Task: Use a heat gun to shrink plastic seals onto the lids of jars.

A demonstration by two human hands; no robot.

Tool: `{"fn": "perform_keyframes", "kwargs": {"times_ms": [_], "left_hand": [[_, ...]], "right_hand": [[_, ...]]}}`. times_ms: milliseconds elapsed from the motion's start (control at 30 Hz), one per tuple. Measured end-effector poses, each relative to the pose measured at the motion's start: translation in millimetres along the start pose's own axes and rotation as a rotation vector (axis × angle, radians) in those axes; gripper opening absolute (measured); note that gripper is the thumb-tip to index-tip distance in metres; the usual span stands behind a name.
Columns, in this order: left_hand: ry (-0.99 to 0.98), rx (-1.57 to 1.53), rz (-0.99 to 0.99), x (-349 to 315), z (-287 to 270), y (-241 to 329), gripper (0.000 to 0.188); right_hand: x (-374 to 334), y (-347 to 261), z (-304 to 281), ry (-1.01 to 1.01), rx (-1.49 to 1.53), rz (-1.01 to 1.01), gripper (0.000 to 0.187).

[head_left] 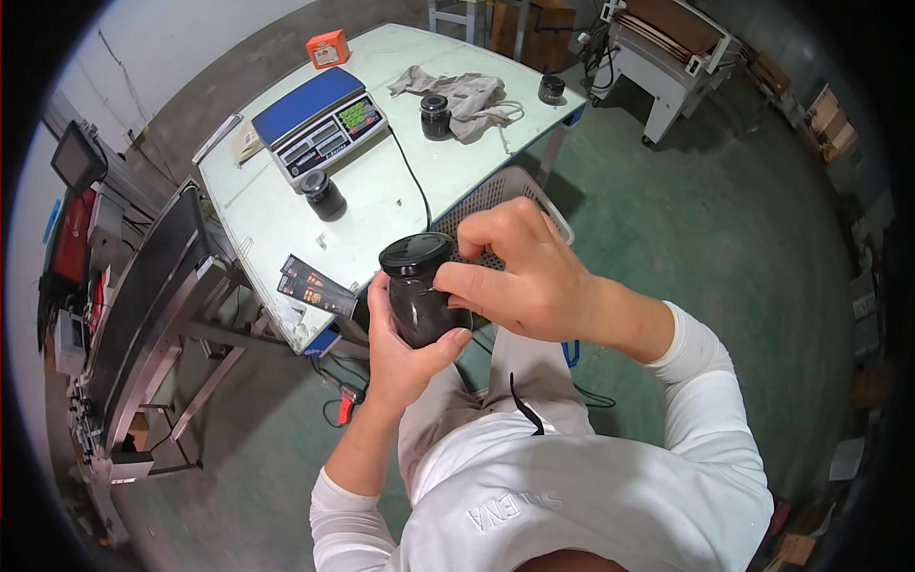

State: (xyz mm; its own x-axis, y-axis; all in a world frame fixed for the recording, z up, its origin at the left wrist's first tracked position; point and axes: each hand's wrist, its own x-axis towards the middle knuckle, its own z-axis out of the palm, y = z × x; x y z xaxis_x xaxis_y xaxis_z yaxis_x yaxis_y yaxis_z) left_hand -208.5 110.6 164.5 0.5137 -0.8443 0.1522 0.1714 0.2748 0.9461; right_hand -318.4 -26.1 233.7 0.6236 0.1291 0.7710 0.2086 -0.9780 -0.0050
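A dark glass jar with a black lid is held up in front of me, over the table's near corner. My left hand wraps around its body from below and behind. My right hand rests against the jar's upper side just under the lid, thumb and forefinger pinched at the glass. Whether something thin sits between those fingers I cannot tell. Two dark printed label strips lie on the table edge just left of the jar.
On the pale table stand a blue-topped weighing scale, dark jars, a grey cloth and an orange box. A perforated crate sits by the table. A conveyor runs at left.
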Motion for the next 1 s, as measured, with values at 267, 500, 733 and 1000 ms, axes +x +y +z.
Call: {"fn": "perform_keyframes", "kwargs": {"times_ms": [267,500,733,1000], "left_hand": [[-0.063,0.065,-0.006,-1,-3,2,0.092],[-0.037,0.102,0.023,-4,-1,-7,0.087],[0.113,-0.277,-0.069,-1,-13,-11,0.068],[0.052,-0.194,0.013,3,-13,-15,0.077]], "right_hand": [[9,4,-6,-0.175,0.116,0.000,0.022],[-6,5,7,-0.037,-0.054,-0.183,0.025],[-36,21,-6,0.202,-0.165,-0.291,0.024],[-24,17,-1,0.142,0.319,0.347,0.025]]}}
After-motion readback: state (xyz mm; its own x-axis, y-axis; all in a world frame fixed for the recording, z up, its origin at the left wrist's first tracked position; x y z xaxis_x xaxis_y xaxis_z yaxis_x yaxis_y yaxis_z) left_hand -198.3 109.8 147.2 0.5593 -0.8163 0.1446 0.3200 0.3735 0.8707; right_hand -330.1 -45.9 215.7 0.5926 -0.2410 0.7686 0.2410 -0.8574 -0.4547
